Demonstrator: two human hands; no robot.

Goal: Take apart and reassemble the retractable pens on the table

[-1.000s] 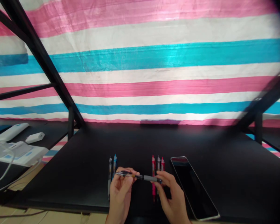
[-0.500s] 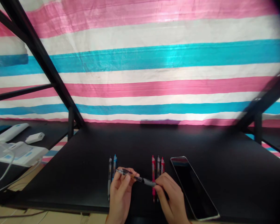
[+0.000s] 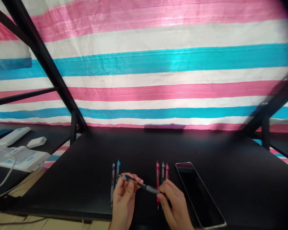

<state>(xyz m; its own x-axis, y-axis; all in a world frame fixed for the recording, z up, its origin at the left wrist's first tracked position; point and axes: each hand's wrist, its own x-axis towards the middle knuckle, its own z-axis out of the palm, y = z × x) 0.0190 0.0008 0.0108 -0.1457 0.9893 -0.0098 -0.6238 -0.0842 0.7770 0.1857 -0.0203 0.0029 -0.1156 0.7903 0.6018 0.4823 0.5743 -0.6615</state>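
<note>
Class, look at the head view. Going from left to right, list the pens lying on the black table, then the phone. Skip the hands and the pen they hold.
Grey pen → blue pen → first red pen → dark pen → second red pen → phone.

Left hand (image 3: 124, 196) and right hand (image 3: 174, 199) of the person, both bare, shown over the near edge of the tabletop (image 3: 74, 191). Each is slender and smooth in outline, its digits narrowing to rounded tips; nail detail is too small to resolve. The wrists are narrow and cropped by the lower border. Beside the left wrist, a thin orange-brown sliver (image 3: 109, 226) appears; whether cuff or band cannot be determined.
</note>
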